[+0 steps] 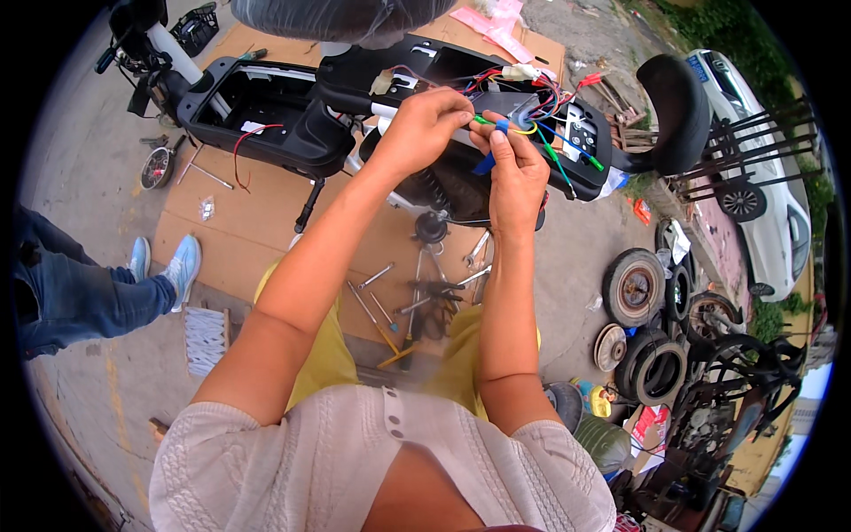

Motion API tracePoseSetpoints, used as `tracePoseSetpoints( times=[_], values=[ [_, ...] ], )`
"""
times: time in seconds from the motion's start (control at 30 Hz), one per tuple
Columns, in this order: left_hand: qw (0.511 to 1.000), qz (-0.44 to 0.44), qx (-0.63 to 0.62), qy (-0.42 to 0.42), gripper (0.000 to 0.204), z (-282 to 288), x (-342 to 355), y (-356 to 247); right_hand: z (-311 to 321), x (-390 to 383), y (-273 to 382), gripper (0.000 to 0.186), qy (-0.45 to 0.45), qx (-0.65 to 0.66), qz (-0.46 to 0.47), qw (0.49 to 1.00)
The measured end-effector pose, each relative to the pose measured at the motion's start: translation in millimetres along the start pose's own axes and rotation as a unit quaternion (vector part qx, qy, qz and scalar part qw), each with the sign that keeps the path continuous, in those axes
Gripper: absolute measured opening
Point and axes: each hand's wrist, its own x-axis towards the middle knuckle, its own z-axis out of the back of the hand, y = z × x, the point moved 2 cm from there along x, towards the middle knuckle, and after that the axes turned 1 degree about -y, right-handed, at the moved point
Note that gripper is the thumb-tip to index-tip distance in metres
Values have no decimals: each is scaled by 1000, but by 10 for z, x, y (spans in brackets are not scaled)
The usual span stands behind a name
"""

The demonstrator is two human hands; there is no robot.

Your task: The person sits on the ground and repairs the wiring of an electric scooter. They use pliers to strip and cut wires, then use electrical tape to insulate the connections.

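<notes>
Over the frame of a partly dismantled electric scooter [332, 89], both my hands work close together on its loose wiring. My left hand [424, 131] is closed, its fingertips pinching one end of a green wire connector [481, 120]. Just right of it, my right hand [514, 173] pinches a blue sleeve or strip of tape [503, 126] around the wires; I cannot make out which it is. A bundle of red, yellow and blue wires [548, 99] spreads out from there. Another green-ended wire [551, 152] hangs beside my right fingers.
Wrenches and a T-handle tool [394, 355] lie on cardboard [239, 213] below the scooter. A person in jeans [97, 297] stands at left. Tyres [635, 285] and scrap parts pile up at right, near a parked white car [753, 177]. A plastic-wrapped seat [341, 18] rises at the top.
</notes>
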Motion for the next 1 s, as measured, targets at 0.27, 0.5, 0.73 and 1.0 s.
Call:
tracePoseSetpoints(
  times=[0.27, 0.5, 0.73, 1.0],
  values=[
    [966, 156, -203, 12, 12, 81, 34, -27, -226, -204, -43, 22, -60, -89, -146, 983],
    [964, 151, -213, 46, 15, 161, 18, -19, -405, -34, -39, 25, -106, -118, -149, 976],
    [966, 163, -183, 81, 26, 238, 32, -130, -419, 17, -71, 24, -89, -184, -106, 973],
    [964, 180, -180, 73, 20, 238, 44, -28, -387, 43, -15, 22, -51, -215, -87, 971]
  ],
)
